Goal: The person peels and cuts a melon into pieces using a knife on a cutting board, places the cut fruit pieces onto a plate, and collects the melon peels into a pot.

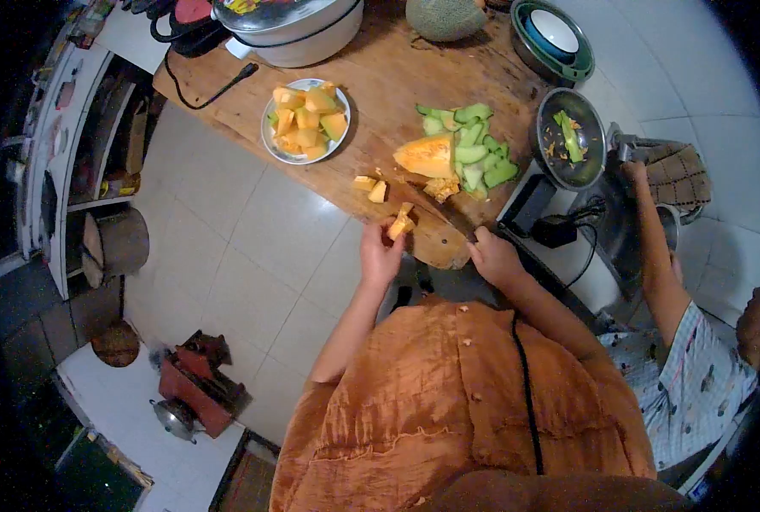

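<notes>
My right hand (494, 258) grips the handle of a knife (448, 213), its dark blade pointing up and left over the wooden table. At the table's near edge, my left hand (381, 258) has its fingers closed on a small orange melon piece (400, 225). Two more cut melon pieces (377, 192) lie just beyond it. Farther in rests a large peeled melon piece (427, 157), with stringy orange pulp (442, 189) below it and green peels (478, 154) to its right. A white plate (291, 159) on the left carries a heap of melon chunks.
A whole netted melon (445, 19) and a white electric pot (299, 43) stand at the back; a plug (243, 72) lies nearby. On the right are a metal bowl (545, 119) with scraps, stacked basins (516, 43), and another person's arm (657, 247) reaching over the sink.
</notes>
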{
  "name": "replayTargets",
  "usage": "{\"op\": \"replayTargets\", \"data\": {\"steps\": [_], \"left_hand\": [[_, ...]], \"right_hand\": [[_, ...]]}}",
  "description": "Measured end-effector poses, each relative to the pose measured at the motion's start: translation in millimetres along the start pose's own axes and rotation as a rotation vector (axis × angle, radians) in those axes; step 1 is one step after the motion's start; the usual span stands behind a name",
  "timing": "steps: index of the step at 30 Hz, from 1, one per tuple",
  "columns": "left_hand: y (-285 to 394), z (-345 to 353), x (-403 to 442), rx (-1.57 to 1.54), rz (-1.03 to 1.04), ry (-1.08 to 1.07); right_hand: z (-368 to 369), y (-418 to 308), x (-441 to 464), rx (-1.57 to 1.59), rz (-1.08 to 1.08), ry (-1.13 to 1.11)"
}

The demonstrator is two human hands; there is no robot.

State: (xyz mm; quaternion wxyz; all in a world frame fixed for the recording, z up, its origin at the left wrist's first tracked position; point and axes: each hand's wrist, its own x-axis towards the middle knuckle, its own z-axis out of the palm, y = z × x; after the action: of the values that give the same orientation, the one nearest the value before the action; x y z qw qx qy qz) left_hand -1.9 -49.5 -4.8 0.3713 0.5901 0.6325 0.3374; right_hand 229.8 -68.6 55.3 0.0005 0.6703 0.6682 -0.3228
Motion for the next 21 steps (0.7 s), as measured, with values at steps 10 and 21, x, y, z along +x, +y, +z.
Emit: {"op": "replayTargets", "data": {"steps": [10, 21], "left_hand": [[146.2, -111.1, -1.3, -0.597, 0.509, -0.079], [225.1, -130.0, -25.8, -1.647, 0.725, -0.480]], "right_hand": [[5.2, 6.6, 0.8, 0.023, 0.013, -0.010], [1.0, 8.0, 0.6, 0.019, 0.043, -0.075]]}}
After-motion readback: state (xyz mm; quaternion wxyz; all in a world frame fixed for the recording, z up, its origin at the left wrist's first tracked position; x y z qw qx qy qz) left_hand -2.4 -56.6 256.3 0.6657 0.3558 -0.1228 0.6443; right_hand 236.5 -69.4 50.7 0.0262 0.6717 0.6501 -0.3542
